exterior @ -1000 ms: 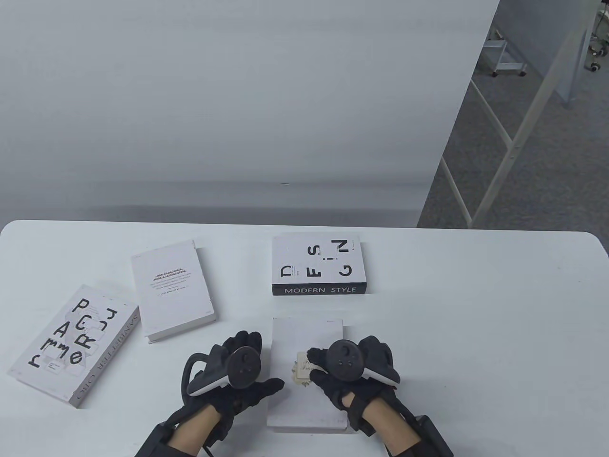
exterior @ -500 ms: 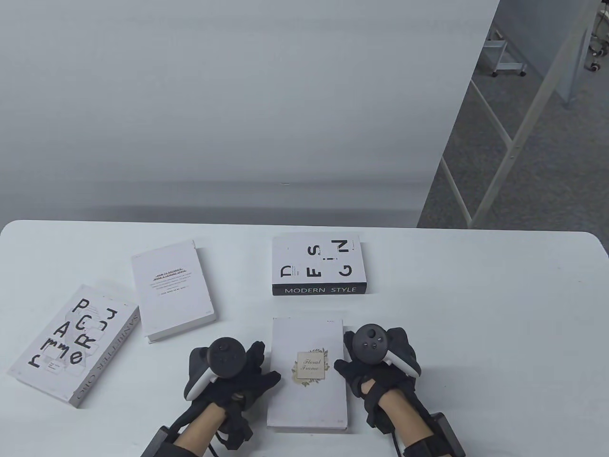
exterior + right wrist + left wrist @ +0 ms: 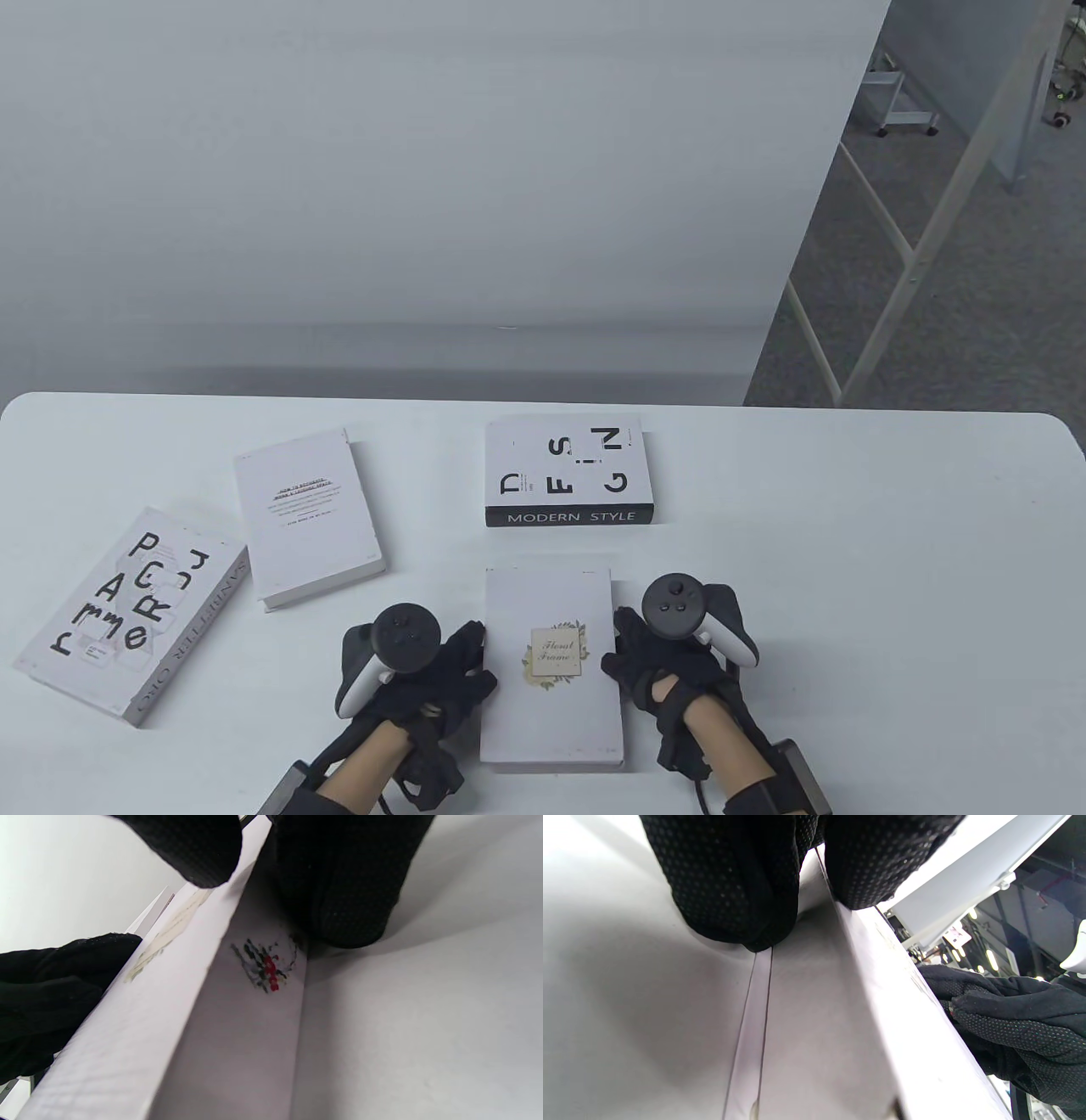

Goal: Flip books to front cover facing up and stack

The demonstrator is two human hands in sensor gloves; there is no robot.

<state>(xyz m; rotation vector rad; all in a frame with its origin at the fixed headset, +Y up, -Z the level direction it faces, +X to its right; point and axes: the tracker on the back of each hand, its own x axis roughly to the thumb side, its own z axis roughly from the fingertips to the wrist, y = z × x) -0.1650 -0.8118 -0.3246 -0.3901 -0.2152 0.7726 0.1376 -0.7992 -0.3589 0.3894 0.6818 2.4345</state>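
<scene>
A white book with a "Floral Frame" label (image 3: 551,662) lies cover up at the table's front centre. My left hand (image 3: 462,671) grips its left edge and my right hand (image 3: 624,662) grips its right edge. In the left wrist view my fingers (image 3: 734,899) press the book's side (image 3: 814,1027), with the thumb over its top edge. In the right wrist view my fingers (image 3: 339,891) press the book's other side (image 3: 237,1027). Three more books lie apart: a "Modern Style" book (image 3: 568,471), a plain white book with small text (image 3: 307,518), and a book with large black letters (image 3: 127,615).
The white table (image 3: 848,594) has a rounded far edge and bare surface on its right half. A grey wall panel stands behind it, and metal frames stand on the carpet at the far right.
Both hands have moved off the top of the Floral Frame book to its left and right edges, which uncovered its label. The book has shifted slightly toward the front edge.
</scene>
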